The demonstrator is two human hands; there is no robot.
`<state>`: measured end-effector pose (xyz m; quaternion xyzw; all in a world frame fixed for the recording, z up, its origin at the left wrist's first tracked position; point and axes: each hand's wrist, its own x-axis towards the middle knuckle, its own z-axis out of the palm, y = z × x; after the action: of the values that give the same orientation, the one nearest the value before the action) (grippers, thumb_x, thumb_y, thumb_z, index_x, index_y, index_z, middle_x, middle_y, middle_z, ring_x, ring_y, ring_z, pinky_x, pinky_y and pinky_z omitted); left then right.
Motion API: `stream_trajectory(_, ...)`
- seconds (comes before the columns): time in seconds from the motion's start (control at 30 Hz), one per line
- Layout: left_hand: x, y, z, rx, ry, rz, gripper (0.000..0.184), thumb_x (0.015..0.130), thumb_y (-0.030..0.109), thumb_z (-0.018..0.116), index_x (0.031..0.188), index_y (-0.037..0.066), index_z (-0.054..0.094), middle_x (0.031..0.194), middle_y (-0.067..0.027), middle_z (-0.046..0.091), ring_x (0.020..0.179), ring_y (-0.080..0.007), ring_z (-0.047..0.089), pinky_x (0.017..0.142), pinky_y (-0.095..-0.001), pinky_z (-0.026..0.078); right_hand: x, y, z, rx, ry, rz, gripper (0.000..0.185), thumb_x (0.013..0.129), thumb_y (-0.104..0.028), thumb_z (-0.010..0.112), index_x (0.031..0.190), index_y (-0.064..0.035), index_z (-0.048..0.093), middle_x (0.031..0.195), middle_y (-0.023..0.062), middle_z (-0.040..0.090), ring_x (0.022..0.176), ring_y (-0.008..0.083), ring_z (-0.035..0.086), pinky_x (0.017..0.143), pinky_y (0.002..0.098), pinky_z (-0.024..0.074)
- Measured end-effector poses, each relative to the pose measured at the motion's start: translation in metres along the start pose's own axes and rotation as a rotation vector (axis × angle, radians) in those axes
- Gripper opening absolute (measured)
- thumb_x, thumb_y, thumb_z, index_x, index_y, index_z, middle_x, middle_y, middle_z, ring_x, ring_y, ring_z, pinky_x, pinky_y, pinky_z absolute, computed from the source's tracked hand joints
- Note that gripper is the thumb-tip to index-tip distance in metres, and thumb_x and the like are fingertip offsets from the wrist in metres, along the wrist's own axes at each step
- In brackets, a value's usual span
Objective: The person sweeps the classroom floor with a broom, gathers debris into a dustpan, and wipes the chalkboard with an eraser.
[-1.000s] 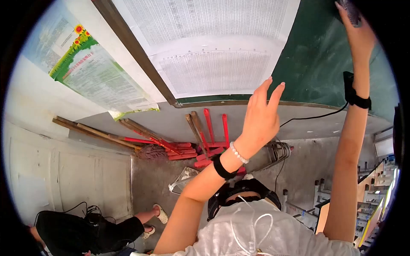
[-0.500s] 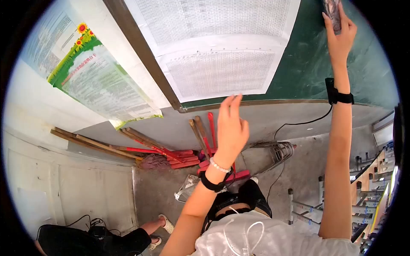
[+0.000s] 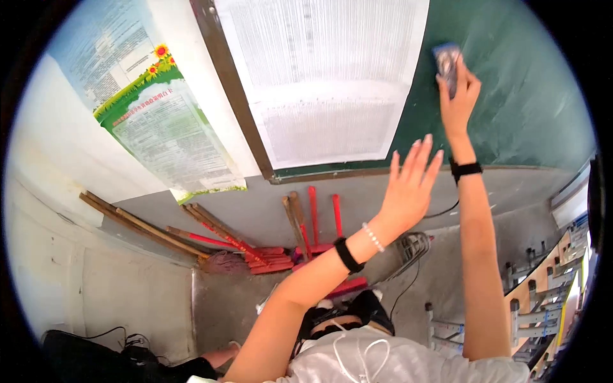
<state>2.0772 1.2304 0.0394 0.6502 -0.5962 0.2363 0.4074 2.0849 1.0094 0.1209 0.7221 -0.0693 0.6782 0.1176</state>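
My right hand (image 3: 461,105) grips a chalkboard eraser (image 3: 447,67) with a blue edge and a worn, greyish patterned side. The eraser lies against the green chalkboard (image 3: 511,89), to the right of the posted paper sheets. Fingers spread, my left hand (image 3: 410,185) is raised near the board's lower edge, holding nothing. Large printed table sheets (image 3: 329,127) hang on the board's left part, up and left of that hand. Pale, smeared chalk marks show on the green surface.
Brooms and mops with red and wooden handles (image 3: 233,236) lean along the wall below. A poster with sunflowers (image 3: 172,121) hangs at left. Desks and stools (image 3: 543,293) stand at right, a metal-framed object (image 3: 412,249) on the floor. Another person's dark clothing (image 3: 83,357) shows lower left.
My right hand has brought the eraser down and left across the chalkboard. My left hand has moved right and spread its fingers. The view has shifted slightly.
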Motion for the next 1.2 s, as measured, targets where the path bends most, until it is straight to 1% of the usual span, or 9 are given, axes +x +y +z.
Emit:
stream_trajectory(0.07, 0.039, 0.008, 0.003, 0.057, 0.093, 0.087, 0.067, 0.068, 0.006, 0.054, 0.131, 0.002, 0.032, 0.14, -0.0189, 0.024, 0.128, -0.033, 0.026, 0.101, -0.0522, 0.024, -0.013, 0.003, -0.001, -0.025, -0.067, 0.028, 0.052, 0.08, -0.019, 0.062, 0.128, -0.01, 0.045, 0.109, 0.0162, 0.048, 0.096, 0.0276, 0.045, 0.086, 0.0357, 0.0359)
stream_trajectory(0.13, 0.075, 0.005, 0.003, 0.143, 0.18, 0.138, 0.064, 0.071, 0.01, 0.052, 0.13, -0.001, 0.032, 0.14, -0.0183, 0.024, 0.13, -0.0316, 0.025, 0.101, -0.0526, 0.022, -0.032, 0.012, 0.005, 0.137, -0.126, 0.223, 0.049, 0.082, -0.018, 0.06, 0.128, -0.0095, 0.044, 0.113, 0.0156, 0.047, 0.098, 0.028, 0.045, 0.088, 0.0357, 0.0358)
stream_trajectory(0.23, 0.126, -0.005, 0.006, 0.205, 0.282, 0.155, 0.055, 0.077, 0.012, 0.046, 0.128, -0.006, 0.033, 0.139, -0.0181, 0.027, 0.129, -0.0298, 0.026, 0.102, -0.0484, 0.024, -0.037, 0.013, -0.008, 0.149, -0.159, 0.245, 0.046, 0.083, -0.016, 0.057, 0.126, -0.008, 0.044, 0.118, 0.0139, 0.045, 0.102, 0.0283, 0.043, 0.089, 0.0355, 0.0361)
stream_trajectory(0.47, 0.135, -0.031, 0.033, 0.162, 0.157, 0.232, 0.053, 0.077, 0.008, 0.044, 0.128, -0.006, 0.034, 0.138, -0.0175, 0.029, 0.129, -0.0283, 0.027, 0.103, -0.0434, 0.028, -0.042, 0.023, 0.0, 0.29, -0.198, 0.347, 0.041, 0.084, -0.014, 0.056, 0.123, -0.0047, 0.046, 0.122, 0.0136, 0.044, 0.105, 0.0285, 0.042, 0.089, 0.0349, 0.0363)
stream_trajectory(0.6, 0.135, -0.029, 0.033, 0.254, 0.156, 0.23, 0.055, 0.077, 0.01, 0.045, 0.129, -0.005, 0.034, 0.139, -0.0171, 0.029, 0.13, -0.0271, 0.026, 0.102, -0.0442, 0.028, -0.042, 0.023, 0.001, 0.507, -0.165, 0.596, 0.039, 0.086, -0.015, 0.055, 0.123, -0.0049, 0.047, 0.121, 0.0143, 0.045, 0.105, 0.0282, 0.043, 0.088, 0.0349, 0.0365)
stream_trajectory(0.9, 0.134, -0.029, 0.035, 0.395, 0.094, 0.24, 0.064, 0.074, 0.01, 0.054, 0.133, -0.001, 0.03, 0.141, -0.0128, 0.025, 0.132, -0.0243, 0.022, 0.103, -0.0404, 0.029, -0.028, -0.008, -0.033, -0.002, -0.223, 0.079, 0.05, 0.075, -0.003, 0.057, 0.123, -0.0045, 0.045, 0.123, 0.0131, 0.045, 0.11, 0.0303, 0.044, 0.092, 0.0379, 0.0376)
stream_trajectory(1.03, 0.133, -0.03, 0.035, 0.272, 0.074, 0.218, 0.076, 0.068, 0.004, 0.06, 0.136, 0.005, 0.024, 0.142, -0.0101, 0.024, 0.132, -0.0222, 0.022, 0.1, -0.0416, 0.033, 0.002, -0.008, -0.073, 0.171, -0.491, 0.146, 0.052, 0.073, -0.001, 0.059, 0.123, -0.0071, 0.045, 0.12, 0.0141, 0.046, 0.11, 0.0313, 0.046, 0.091, 0.0368, 0.0395)
stream_trajectory(1.13, 0.133, -0.028, 0.035, 0.368, 0.077, 0.214, 0.077, 0.069, 0.005, 0.06, 0.136, 0.004, 0.024, 0.142, -0.0099, 0.024, 0.132, -0.022, 0.022, 0.101, -0.0416, 0.033, 0.036, -0.03, -0.112, 0.036, -0.322, 0.167, 0.05, 0.074, -0.002, 0.059, 0.122, -0.0067, 0.045, 0.119, 0.0134, 0.046, 0.11, 0.0318, 0.045, 0.091, 0.0371, 0.0394)
stream_trajectory(1.2, 0.132, -0.025, 0.034, 0.432, 0.075, 0.212, 0.071, 0.072, 0.006, 0.056, 0.136, 0.004, 0.025, 0.142, -0.0101, 0.023, 0.132, -0.022, 0.022, 0.101, -0.0419, 0.032, 0.066, -0.068, -0.149, 0.078, -0.255, 0.277, 0.043, 0.075, -0.002, 0.058, 0.117, -0.0059, 0.05, 0.107, 0.0119, 0.053, 0.092, 0.0253, 0.053, 0.079, 0.0318, 0.0437)
